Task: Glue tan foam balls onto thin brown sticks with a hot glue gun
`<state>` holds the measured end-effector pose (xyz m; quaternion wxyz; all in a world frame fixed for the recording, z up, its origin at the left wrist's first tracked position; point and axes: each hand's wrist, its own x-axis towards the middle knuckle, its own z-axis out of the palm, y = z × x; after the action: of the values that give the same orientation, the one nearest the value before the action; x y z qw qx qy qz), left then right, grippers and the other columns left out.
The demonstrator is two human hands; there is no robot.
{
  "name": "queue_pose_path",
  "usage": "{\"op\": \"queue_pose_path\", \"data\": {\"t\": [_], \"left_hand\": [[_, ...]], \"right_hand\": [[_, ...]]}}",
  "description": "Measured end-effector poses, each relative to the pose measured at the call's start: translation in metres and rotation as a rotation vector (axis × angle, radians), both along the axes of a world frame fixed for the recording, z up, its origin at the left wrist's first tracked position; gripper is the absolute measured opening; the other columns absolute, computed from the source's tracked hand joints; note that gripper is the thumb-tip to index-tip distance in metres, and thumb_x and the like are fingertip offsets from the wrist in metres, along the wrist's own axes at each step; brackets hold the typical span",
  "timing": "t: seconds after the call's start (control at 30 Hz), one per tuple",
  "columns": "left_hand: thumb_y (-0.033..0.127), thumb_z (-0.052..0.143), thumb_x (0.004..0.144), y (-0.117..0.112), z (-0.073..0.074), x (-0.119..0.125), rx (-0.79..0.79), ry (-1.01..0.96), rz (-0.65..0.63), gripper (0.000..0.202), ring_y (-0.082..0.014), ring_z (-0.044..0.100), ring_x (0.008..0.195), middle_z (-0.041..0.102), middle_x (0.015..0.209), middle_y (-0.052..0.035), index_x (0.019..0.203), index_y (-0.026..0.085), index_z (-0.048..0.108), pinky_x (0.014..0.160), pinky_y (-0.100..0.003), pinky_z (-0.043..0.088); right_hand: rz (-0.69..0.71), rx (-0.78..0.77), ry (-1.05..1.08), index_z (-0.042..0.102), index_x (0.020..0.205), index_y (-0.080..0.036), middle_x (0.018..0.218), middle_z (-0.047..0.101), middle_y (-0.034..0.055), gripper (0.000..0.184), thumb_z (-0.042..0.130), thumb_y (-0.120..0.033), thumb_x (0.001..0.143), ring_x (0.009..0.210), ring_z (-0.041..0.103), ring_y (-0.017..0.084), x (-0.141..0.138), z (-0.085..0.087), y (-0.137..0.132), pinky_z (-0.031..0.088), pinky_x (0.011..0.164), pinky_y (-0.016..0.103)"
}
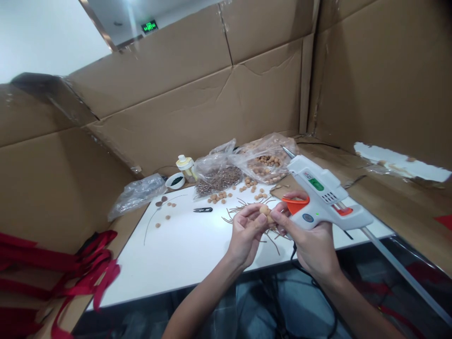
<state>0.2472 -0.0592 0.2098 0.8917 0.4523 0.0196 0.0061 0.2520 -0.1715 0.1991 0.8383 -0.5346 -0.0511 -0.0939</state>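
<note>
My left hand [248, 231] is closed, pinching small tan balls [265, 212] between thumb and fingers over the table. My right hand [314, 245] is wrapped round the handle of a white hot glue gun [319, 188] with an orange trigger, a lit green display and a long glue stick out of its back. The right thumb and fingertips also reach the tan balls. The gun's metal nozzle points up and left, apart from the balls. Below the hands, thin brown stems [273, 245] lie scattered on the white table top [169, 268], partly hidden by my fingers.
Behind lie a clear bag of brown stems [219, 179], a bag of tan balls [270, 160], loose balls [219, 197], a bottle [186, 167] and a white bowl [175, 181]. Black thread snips [203, 210] lie mid-table. Red ribbon [95, 263] hangs at left. Cardboard walls [197, 108] enclose the table.
</note>
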Motion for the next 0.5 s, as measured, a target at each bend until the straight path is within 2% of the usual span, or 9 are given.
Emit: {"op": "queue_pose_path", "data": {"t": [0.17, 0.23, 0.3, 0.33, 0.4, 0.47, 0.5], "left_hand": [[0.027, 0.088, 0.055, 0.004, -0.002, 0.001, 0.001, -0.024, -0.035, 0.033, -0.0085, 0.059, 0.057, 0.064, 0.067, 0.0001, 0.077, 0.013, 0.068, 0.058, -0.019, 0.050], [0.028, 0.089, 0.053, 0.009, 0.000, 0.001, -0.020, -0.023, -0.056, 0.035, -0.0082, 0.059, 0.056, 0.063, 0.067, -0.0004, 0.075, 0.012, 0.067, 0.055, -0.017, 0.048], [0.028, 0.090, 0.051, 0.015, 0.002, 0.002, -0.041, -0.014, -0.069, 0.036, -0.0077, 0.059, 0.054, 0.063, 0.066, -0.0002, 0.074, 0.013, 0.067, 0.053, -0.016, 0.048], [0.028, 0.090, 0.050, 0.019, 0.003, 0.003, -0.047, -0.010, -0.066, 0.036, -0.0076, 0.059, 0.054, 0.063, 0.065, -0.0001, 0.073, 0.013, 0.067, 0.053, -0.015, 0.048], [0.027, 0.090, 0.049, 0.028, 0.004, 0.005, -0.046, -0.014, -0.055, 0.035, -0.0076, 0.059, 0.055, 0.063, 0.065, -0.0003, 0.071, 0.013, 0.066, 0.053, -0.015, 0.048], [0.028, 0.089, 0.050, 0.036, 0.005, 0.007, -0.027, -0.048, -0.048, 0.034, -0.0076, 0.058, 0.054, 0.064, 0.066, -0.0010, 0.069, 0.014, 0.066, 0.052, -0.015, 0.048], [0.029, 0.089, 0.050, 0.039, 0.006, 0.008, -0.012, -0.070, -0.045, 0.033, -0.0076, 0.057, 0.054, 0.064, 0.065, -0.0011, 0.068, 0.014, 0.066, 0.052, -0.016, 0.048]], "right_hand": [[0.062, 0.087, -0.014, 0.054, 0.100, -0.024, 0.073, 0.061, -0.0046, 0.034, 0.077, -0.026, 0.074, 0.055, 0.053, 0.011, -0.004, 0.008, -0.002, 0.045, 0.054, 0.024], [0.145, 0.103, -0.033, 0.056, 0.103, -0.024, 0.072, 0.061, -0.0034, 0.028, 0.071, -0.031, 0.080, 0.052, 0.052, 0.011, -0.006, 0.006, -0.013, 0.045, 0.055, 0.026], [0.219, 0.055, -0.049, 0.060, 0.103, -0.023, 0.073, 0.062, -0.0001, 0.025, 0.062, -0.041, 0.086, 0.053, 0.053, 0.013, -0.008, 0.000, -0.033, 0.046, 0.057, 0.029], [0.241, 0.000, -0.051, 0.063, 0.099, -0.022, 0.073, 0.063, 0.0012, 0.027, 0.058, -0.045, 0.087, 0.053, 0.053, 0.014, -0.010, -0.003, -0.044, 0.047, 0.057, 0.029], [0.278, -0.209, -0.024, 0.068, 0.081, -0.020, 0.069, 0.063, 0.0037, 0.035, 0.053, -0.051, 0.087, 0.054, 0.054, 0.015, -0.016, -0.010, -0.066, 0.047, 0.057, 0.028], [0.307, -0.466, 0.015, 0.064, 0.060, -0.020, 0.066, 0.063, 0.0047, 0.045, 0.052, -0.055, 0.086, 0.058, 0.056, 0.017, -0.024, -0.011, -0.081, 0.047, 0.056, 0.027], [0.282, -0.536, 0.038, 0.062, 0.055, -0.021, 0.063, 0.062, 0.0041, 0.045, 0.055, -0.055, 0.083, 0.058, 0.056, 0.018, -0.029, -0.010, -0.084, 0.048, 0.056, 0.026]]}}
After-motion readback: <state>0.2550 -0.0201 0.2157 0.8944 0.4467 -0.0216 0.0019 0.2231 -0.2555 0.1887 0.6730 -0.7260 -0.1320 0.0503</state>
